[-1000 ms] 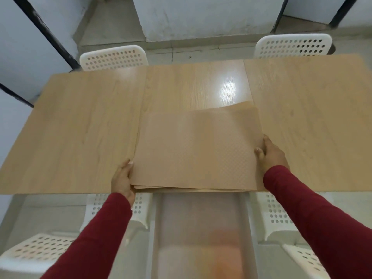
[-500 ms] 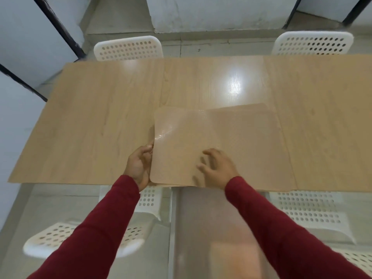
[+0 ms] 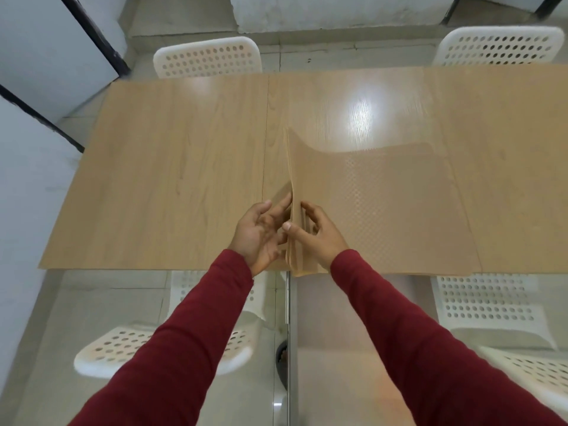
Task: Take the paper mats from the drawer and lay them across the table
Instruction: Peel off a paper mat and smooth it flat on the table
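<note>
Two bare hands in dark red sleeves, meeting at the near edge of a wooden table. Left hand open, fingers spread, palm turned toward the lifted left edge of a stack of paper mats, fingertips touching that edge. Right hand just to the right of it, thumb on the near side of the raised sheets and fingers behind, pinching the edge of the stack.

Mats tan, with a dotted embossed texture, lying flat over the middle of the table and reaching its near edge; only the left edge stands curled up, almost vertical, showing several thin layers.

Beyond the far edge of the table, two white perforated chairs: one at far left, one at far right. More white perforated chairs on the near side of the table, at left and at right. Grey floor around the table.
</note>
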